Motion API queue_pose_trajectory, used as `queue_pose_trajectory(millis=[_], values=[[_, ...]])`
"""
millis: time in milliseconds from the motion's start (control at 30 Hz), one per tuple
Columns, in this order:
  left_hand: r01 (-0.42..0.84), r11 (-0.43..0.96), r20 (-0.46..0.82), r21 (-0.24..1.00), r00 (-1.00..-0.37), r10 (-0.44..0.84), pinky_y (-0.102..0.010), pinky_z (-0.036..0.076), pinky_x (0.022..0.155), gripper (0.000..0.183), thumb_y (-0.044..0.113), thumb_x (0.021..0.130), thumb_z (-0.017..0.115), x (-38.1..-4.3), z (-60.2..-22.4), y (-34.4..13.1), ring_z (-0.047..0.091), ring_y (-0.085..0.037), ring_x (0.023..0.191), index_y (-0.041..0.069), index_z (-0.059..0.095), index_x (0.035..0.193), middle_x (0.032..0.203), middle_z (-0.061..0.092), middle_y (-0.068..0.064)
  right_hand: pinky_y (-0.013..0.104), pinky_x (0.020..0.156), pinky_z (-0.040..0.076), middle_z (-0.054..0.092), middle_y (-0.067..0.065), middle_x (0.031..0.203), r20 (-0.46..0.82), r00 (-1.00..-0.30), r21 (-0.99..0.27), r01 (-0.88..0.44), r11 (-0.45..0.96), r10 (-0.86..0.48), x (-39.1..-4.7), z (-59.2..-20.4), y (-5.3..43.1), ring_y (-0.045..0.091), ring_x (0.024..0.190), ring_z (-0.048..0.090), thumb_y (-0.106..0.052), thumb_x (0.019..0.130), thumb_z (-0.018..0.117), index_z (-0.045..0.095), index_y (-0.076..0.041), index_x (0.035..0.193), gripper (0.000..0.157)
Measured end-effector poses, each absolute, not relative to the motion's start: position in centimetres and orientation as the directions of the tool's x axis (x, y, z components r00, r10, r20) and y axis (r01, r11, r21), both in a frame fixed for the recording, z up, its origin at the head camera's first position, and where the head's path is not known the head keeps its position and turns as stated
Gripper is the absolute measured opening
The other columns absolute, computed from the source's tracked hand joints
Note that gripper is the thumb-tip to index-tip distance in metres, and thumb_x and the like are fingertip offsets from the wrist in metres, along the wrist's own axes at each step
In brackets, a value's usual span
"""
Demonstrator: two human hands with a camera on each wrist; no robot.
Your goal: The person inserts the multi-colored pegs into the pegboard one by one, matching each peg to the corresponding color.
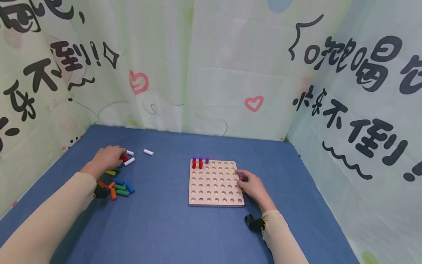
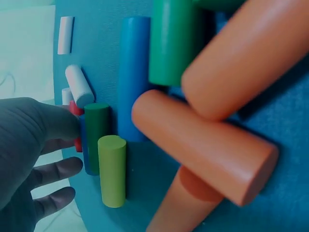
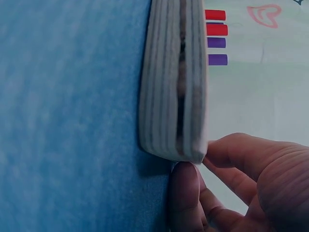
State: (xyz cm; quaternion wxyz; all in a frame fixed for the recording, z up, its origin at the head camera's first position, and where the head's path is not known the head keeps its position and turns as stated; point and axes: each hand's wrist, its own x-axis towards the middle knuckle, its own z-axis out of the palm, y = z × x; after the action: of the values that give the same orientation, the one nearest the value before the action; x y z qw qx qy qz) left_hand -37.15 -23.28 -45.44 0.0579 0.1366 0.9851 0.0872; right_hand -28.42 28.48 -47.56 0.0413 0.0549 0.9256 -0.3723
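At the left side of the table, my left hand (image 1: 110, 158) pinches a red peg (image 2: 78, 145) between thumb and fingers; the hand covers much of it. Close by are white pegs (image 1: 129, 161), a dark green peg (image 2: 98, 137) and a yellow peg (image 2: 111, 171). The square wooden pegboard (image 1: 215, 189) lies flat mid-table. Its far-left corner bears purple pegs (image 1: 207, 160) in the back row and two red pegs (image 1: 200, 165) in front of them. My right hand (image 1: 253, 186) touches the board's right edge with relaxed, bent fingers and holds no peg.
Nearer than the left hand lies a loose pile of orange pegs (image 1: 113, 194), blue pegs (image 1: 130, 188) and green pegs (image 1: 122, 193). Another white peg (image 1: 148, 152) lies apart toward the back. Printed curtains (image 1: 217, 73) border the blue tabletop (image 1: 158, 227) at the back and sides.
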Motion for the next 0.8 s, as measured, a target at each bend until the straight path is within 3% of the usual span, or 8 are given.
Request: queue_pose_trajectory(millis=[500, 800], values=[[0.306, 0.939, -0.041, 0.159, -0.948, 0.316, -0.045, 0.052, 0.072, 0.013, 0.007, 0.093, 0.069, -37.0, -45.4, -22.9, 0.056, -0.027, 0.079, 0.002, 0.07, 0.105, 0.092, 0.066, -0.012, 0.03, 0.067, 0.052, 0.062, 0.015, 0.114, -0.105, -0.993, -0.697, 0.109, 0.709, 0.049, -28.4, -47.6, 28.5, 0.018, 0.078, 0.058, -0.012, 0.1, 0.063, 0.059, -0.01, 0.145, 0.044], [0.341, 0.915, 0.031, 0.215, -0.939, 0.343, -0.047, 0.055, 0.076, 0.009, 0.006, 0.096, 0.067, -37.2, -45.2, -21.8, 0.058, -0.027, 0.081, 0.0, 0.064, 0.102, 0.092, 0.064, -0.014, 0.029, 0.066, 0.051, 0.062, 0.014, 0.114, -0.107, -0.993, -0.696, 0.117, 0.709, 0.059, -28.4, -47.6, 28.6, 0.019, 0.077, 0.058, -0.012, 0.1, 0.063, 0.06, -0.011, 0.144, 0.044]])
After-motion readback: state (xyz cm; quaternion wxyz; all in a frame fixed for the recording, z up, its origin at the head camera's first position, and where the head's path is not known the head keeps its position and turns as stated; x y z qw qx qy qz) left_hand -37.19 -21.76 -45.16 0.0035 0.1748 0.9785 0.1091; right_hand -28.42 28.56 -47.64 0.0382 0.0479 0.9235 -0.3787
